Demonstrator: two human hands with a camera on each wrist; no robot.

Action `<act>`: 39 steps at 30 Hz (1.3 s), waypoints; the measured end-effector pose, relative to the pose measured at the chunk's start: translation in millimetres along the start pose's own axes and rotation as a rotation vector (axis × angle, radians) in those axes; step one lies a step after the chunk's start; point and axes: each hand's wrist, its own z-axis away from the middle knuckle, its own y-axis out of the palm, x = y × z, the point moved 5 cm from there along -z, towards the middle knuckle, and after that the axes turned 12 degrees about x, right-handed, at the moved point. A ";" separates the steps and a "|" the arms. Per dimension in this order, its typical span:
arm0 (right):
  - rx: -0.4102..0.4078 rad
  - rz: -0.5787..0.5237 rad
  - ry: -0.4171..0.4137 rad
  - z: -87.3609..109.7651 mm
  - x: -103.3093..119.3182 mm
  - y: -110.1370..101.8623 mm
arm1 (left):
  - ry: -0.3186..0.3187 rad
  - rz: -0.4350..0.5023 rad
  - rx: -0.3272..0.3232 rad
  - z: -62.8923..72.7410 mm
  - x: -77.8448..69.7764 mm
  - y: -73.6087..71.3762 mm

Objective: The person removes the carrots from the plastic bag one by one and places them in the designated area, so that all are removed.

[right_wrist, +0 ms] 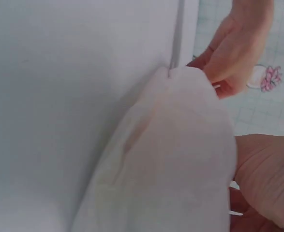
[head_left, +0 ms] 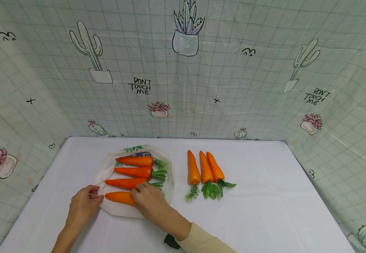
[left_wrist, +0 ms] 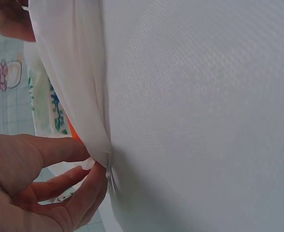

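Note:
In the head view, a whitish, thin-walled bag with green and blue print lies spread at the table's left. Several orange carrots lie within its raised rim, tips to the left and green tops to the right. My left hand pinches the bag's left front edge; the left wrist view shows thumb and fingertips on the bag's edge. My right hand reaches over the rim and holds the thick end of the nearest carrot, covering its top. In the right wrist view, the bag wall hides most right fingers.
Three more carrots lie side by side right of the bag, tips away from me, leaves towards me. A white cloth covers the table. Behind and beside it hangs a cactus-print curtain. A small black object shows beside the right sleeve.

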 end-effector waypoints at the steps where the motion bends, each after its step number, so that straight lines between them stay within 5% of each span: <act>1: 0.011 -0.006 0.001 0.0 -0.6 1.1 | -0.003 0.000 0.004 -0.3 0.1 0.2; 12: 0.120 -0.025 0.031 3.7 -2.9 10.0 | -0.019 -0.008 0.016 0.4 -1.3 1.3; 23: 0.049 -0.108 0.019 7.3 -12.4 8.4 | -0.009 -0.016 -0.005 0.7 -0.9 1.0; 39: -0.069 -0.413 0.063 18.1 -39.2 -12.5 | -0.004 -0.014 -0.003 -0.1 -0.2 1.3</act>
